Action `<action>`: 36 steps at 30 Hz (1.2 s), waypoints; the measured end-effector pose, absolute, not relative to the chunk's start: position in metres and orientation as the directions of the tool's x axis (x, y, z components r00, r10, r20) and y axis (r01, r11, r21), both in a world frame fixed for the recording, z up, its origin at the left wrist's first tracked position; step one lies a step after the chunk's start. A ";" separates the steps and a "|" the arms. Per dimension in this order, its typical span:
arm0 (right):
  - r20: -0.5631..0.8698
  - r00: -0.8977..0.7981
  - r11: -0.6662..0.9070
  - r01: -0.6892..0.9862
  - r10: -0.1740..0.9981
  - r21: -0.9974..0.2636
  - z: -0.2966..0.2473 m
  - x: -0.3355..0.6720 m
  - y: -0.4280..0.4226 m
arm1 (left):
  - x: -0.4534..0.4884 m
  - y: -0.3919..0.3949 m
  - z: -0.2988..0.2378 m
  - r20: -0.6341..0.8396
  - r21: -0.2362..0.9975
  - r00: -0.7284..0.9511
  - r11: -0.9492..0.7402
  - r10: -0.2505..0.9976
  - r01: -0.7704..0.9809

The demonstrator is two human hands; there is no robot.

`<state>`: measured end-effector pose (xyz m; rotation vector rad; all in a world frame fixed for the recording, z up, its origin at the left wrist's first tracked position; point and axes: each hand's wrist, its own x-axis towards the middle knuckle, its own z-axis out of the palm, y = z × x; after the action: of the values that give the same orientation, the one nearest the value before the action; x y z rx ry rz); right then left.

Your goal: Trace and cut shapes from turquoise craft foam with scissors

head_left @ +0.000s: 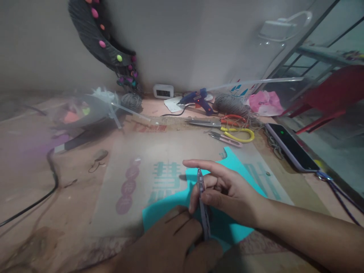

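Note:
A slim translucent pen (201, 201) stands nearly upright above a turquoise paper sheet (244, 170) with a curved cut-out at its top. My right hand (230, 189) pinches the pen between thumb and curled fingers, and its index finger stretches left past the pen's upper tip. At the bottom, my left hand (170, 242) is closed, with curled fingers around the pen's lower end. Both hands are over the paper, and part of the sheet is hidden beneath them. Under the paper lies a printed translucent plastic sheet (113, 197).
Beyond the paper lie scissors (222, 123), small thread snips (227, 139), a blue glue gun (196, 99) and grey yarn (231, 104). A phone (291, 146) rests at the right edge. On the left are a blurred bowl (96, 121) and a black cable (54, 170).

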<state>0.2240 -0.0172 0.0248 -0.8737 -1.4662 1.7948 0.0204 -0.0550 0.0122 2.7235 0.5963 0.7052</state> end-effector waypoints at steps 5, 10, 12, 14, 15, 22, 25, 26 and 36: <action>-0.083 -0.556 -0.158 -0.089 0.827 -0.983 0.024 0.224 -0.018 | 0.021 -0.055 0.011 0.410 0.340 0.789 -0.879 0.459 0.334; -0.114 -0.557 -0.209 -0.110 0.822 -0.972 0.025 0.224 -0.018 | 0.021 -0.053 0.010 0.414 0.336 0.791 -0.883 0.450 0.327; -0.119 -0.561 -0.222 -0.120 0.819 -0.968 0.025 0.224 -0.018 | 0.021 -0.053 0.010 0.417 0.329 0.794 -0.888 0.441 0.321; -0.116 -0.564 -0.225 -0.127 0.817 -0.966 0.025 0.224 -0.017 | 0.021 -0.052 0.009 0.420 0.324 0.792 -0.889 0.442 0.324; -0.112 -0.567 -0.224 -0.131 0.816 -0.966 0.025 0.224 -0.017 | 0.020 -0.052 0.009 0.424 0.322 0.790 -0.889 0.443 0.326; -0.088 -0.583 -0.202 -0.134 0.808 -0.970 0.024 0.224 -0.019 | 0.020 -0.053 0.011 0.429 0.310 0.788 -0.891 0.442 0.331; -0.082 -0.577 -0.180 -0.115 0.813 -0.977 0.023 0.224 -0.018 | 0.021 -0.052 0.012 0.439 0.324 0.782 -0.890 0.442 0.322; -0.079 -0.576 -0.172 -0.110 0.814 -0.979 0.023 0.224 -0.018 | 0.022 -0.052 0.012 0.438 0.326 0.783 -0.890 0.441 0.319; -0.079 -0.572 -0.167 -0.104 0.817 -0.980 0.024 0.223 -0.017 | 0.023 -0.050 0.009 0.436 0.317 0.784 -0.891 0.441 0.325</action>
<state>0.2233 -0.0173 0.0236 -0.8418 -1.4453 1.8098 0.0228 -0.0501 0.0091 2.7513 0.5995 0.7537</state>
